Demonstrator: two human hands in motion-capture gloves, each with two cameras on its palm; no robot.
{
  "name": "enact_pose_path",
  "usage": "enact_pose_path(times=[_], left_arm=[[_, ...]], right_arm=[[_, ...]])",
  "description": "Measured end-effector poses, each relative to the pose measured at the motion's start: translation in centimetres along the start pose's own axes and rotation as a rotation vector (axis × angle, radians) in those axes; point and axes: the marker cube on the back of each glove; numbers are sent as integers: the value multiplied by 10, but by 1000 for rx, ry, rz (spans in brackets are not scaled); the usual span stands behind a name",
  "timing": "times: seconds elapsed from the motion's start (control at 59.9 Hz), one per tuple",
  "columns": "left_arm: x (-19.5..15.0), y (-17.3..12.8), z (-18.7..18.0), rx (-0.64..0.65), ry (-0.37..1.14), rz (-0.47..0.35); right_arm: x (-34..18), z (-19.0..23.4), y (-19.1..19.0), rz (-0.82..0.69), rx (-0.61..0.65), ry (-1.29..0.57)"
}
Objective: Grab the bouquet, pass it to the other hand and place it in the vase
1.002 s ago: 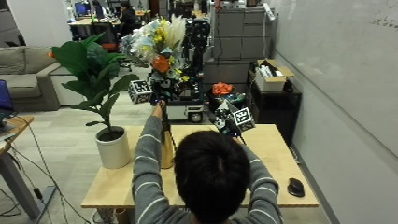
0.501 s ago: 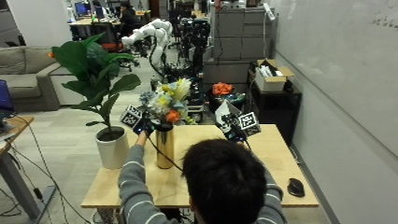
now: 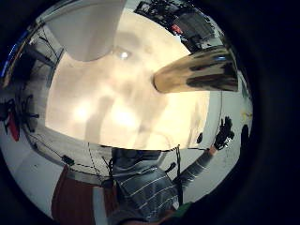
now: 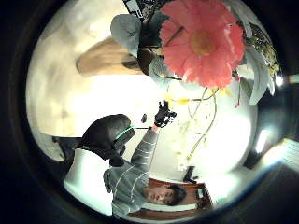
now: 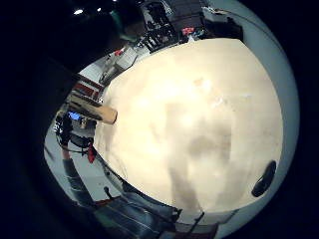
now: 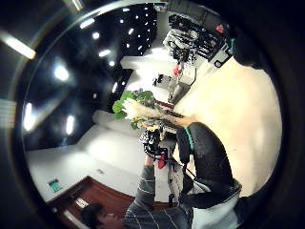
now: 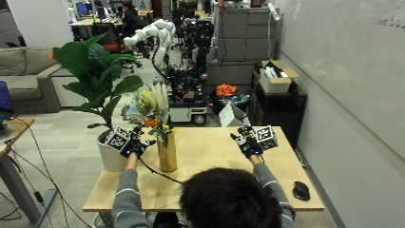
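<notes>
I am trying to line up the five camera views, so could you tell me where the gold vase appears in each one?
Outside view: vase upright on the table, bouquet in it, by the left hand.
Left little finger side: vase on the tabletop.
Left thumb side: vase behind the pink flower.
Right little finger side: vase at the table's edge.
Right thumb side: vase not clearly visible; bouquet only.
Shared landmark: the table.
</notes>
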Motion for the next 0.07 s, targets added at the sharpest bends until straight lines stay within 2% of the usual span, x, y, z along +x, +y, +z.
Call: enact_pose_path(times=[0.067], left_arm=[[-5, -11, 5, -19, 23, 32]], right_arm=[[3, -1, 0, -58, 8, 10]])
